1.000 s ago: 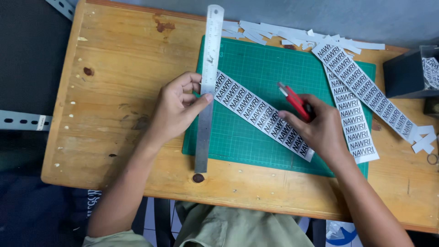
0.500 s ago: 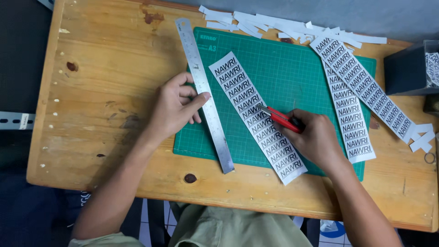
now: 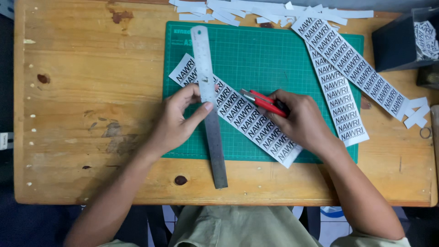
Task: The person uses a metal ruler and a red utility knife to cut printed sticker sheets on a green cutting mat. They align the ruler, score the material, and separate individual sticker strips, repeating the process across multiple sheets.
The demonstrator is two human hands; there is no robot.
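Note:
A long white paper strip point(image 3: 247, 120) printed with rows of black lettering lies slanted on the green cutting mat point(image 3: 270, 59). A steel ruler point(image 3: 208, 91) lies across the strip's upper left end, running from the mat's top down past its front edge. My left hand point(image 3: 180, 120) presses on the ruler with fingers and thumb. My right hand point(image 3: 302, 121) rests on the strip and grips a red utility knife point(image 3: 260, 101), its blade end pointing left toward the ruler.
Two more printed strips point(image 3: 347, 77) lie slanted at the mat's right side. White paper offcuts point(image 3: 256, 10) litter the back edge of the wooden table point(image 3: 82, 91). A dark box point(image 3: 398, 41) holding cut labels stands at the back right. More scraps point(image 3: 418, 114) lie at right.
The ruler has been swung and slid onto the strip's upper left end. The strip has shifted left with it. My right hand with the knife has moved up toward the ruler.

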